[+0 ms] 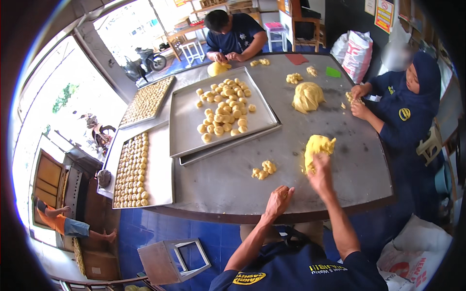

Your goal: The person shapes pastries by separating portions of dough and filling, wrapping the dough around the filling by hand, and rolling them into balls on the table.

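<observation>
My right hand (320, 173) reaches to the near end of a lumpy yellow dough mass (318, 148) on the steel table, its fingers closed on the dough. Just left of it, over the table's near edge, my left hand (279, 201) is curled closed; whatever its fingers hold, if anything, is hidden. A small cluster of dough pieces (264, 169) lies on the table beyond my left hand.
On the steel table (218, 189), a tray (184, 140) carries many dough balls; a left tray (160, 179) holds rows. A larger dough mound (307, 97) sits farther back. Co-workers handle dough at the far side (235, 39) and right (407, 97). A stool (162, 262) stands below left.
</observation>
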`<action>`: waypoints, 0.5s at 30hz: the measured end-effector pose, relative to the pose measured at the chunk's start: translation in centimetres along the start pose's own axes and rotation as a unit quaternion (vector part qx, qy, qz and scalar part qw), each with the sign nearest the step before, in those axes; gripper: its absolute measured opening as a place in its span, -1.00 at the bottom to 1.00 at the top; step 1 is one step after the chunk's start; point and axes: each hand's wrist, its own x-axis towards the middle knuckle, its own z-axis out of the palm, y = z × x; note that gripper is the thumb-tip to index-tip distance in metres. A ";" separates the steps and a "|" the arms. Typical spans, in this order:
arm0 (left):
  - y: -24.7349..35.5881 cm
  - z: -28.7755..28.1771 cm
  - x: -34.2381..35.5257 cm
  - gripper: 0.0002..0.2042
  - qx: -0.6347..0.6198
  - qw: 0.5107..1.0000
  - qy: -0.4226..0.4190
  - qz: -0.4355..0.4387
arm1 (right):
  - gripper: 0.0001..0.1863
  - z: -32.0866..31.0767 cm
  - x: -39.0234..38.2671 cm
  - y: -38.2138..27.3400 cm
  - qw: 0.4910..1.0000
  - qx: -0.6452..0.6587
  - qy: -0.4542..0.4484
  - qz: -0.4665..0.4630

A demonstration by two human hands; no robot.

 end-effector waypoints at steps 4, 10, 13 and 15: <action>-0.2 -1.1 0.3 -0.61 -0.112 0.991 0.017 -0.075 | 0.15 -1.7 4.9 6.4 0.998 -0.044 0.028 0.041; -2.1 -0.5 -0.1 -0.65 -0.168 0.984 -0.001 -0.054 | -0.56 -1.0 3.8 6.7 0.996 -0.056 0.034 0.055; -1.9 -1.1 0.6 -0.75 -0.107 0.993 -0.050 -0.008 | -0.70 -0.6 2.4 5.8 0.994 -0.075 0.033 0.071; -2.5 -1.3 1.0 -0.81 -0.143 0.983 -0.095 -0.059 | -0.76 -0.6 1.2 5.1 0.996 -0.051 0.036 0.068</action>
